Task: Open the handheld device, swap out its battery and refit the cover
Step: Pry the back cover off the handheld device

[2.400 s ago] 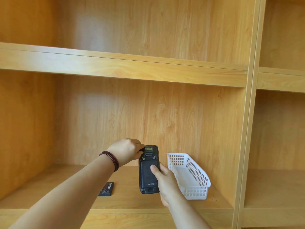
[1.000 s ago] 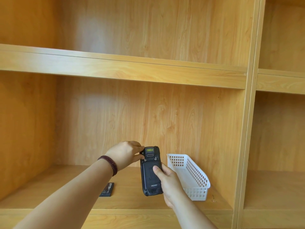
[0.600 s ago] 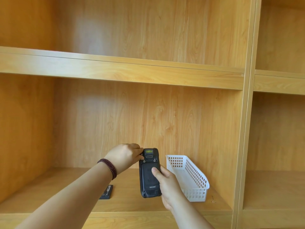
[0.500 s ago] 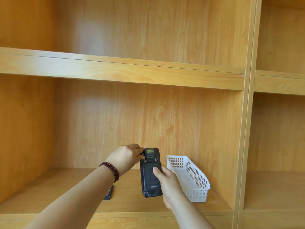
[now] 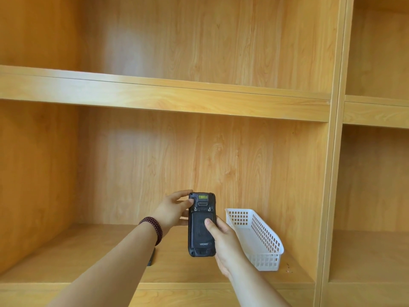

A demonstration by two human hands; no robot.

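Observation:
A black handheld device stands upright in the air above the lower shelf, its back cover facing me. My right hand grips it from the right, thumb pressed on the cover. My left hand pinches the device's top left corner with thumb and fingers. A black battery lies flat on the shelf, mostly hidden behind my left forearm.
A white perforated plastic basket sits on the wooden shelf just right of the device; nothing shows inside it. A vertical wooden divider stands to the right. Another shelf board runs above.
The device has stayed in both hands, drifting slightly. My left fingers have spread a little over its top left corner. My forearm now covers more of the battery.

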